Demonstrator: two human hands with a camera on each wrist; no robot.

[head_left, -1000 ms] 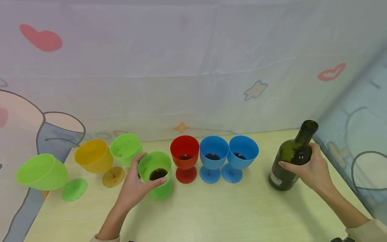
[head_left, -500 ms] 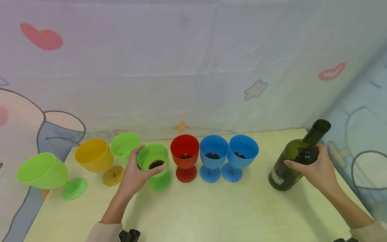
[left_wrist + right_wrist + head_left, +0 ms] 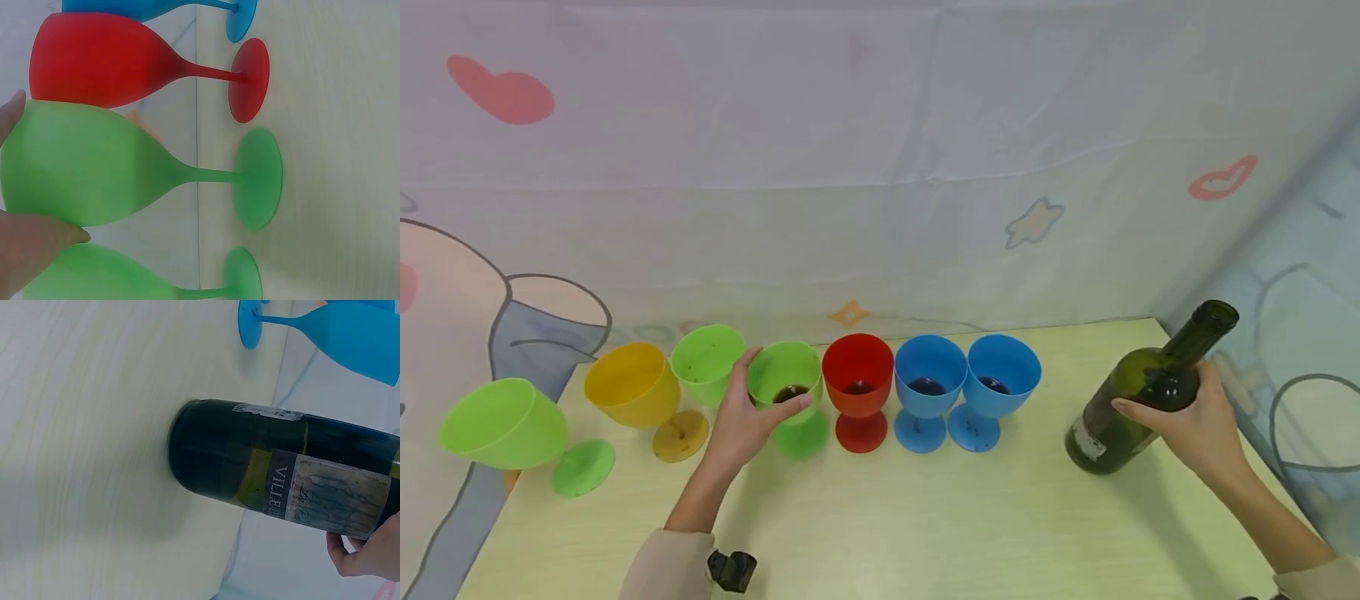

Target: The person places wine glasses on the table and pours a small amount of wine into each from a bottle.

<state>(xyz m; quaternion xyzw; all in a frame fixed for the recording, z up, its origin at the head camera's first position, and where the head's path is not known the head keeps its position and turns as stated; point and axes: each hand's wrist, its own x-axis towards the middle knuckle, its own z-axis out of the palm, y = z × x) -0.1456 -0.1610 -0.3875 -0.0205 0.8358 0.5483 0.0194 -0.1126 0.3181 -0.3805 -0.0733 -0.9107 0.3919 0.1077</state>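
Observation:
My left hand (image 3: 741, 421) holds a green plastic goblet (image 3: 786, 375) by its bowl, thumb in front and fingers behind. Dark liquid lies in the bottom of that goblet. Its foot (image 3: 259, 178) is at the tabletop, just left of the red goblet (image 3: 859, 383), and the two bowls are very close or touching. At the right, my right hand (image 3: 1195, 425) grips a dark green wine bottle (image 3: 1120, 408) round its upper body. The bottle leans to the right with its neck up; the label (image 3: 337, 494) faces the right wrist camera. Whether its base fully touches the table is unclear.
Two blue goblets (image 3: 929, 379) with dark liquid stand right of the red one, which also holds some. To the left are another green goblet (image 3: 707, 367), a yellow goblet (image 3: 632, 387) and a far-left green goblet (image 3: 505, 425). A patterned cloth (image 3: 880, 167) hangs behind the table (image 3: 925, 525).
The green goblet in my left hand has moved back, into line beside the red goblet. The bottle in my right hand has tilted further right, its neck shifting that way.

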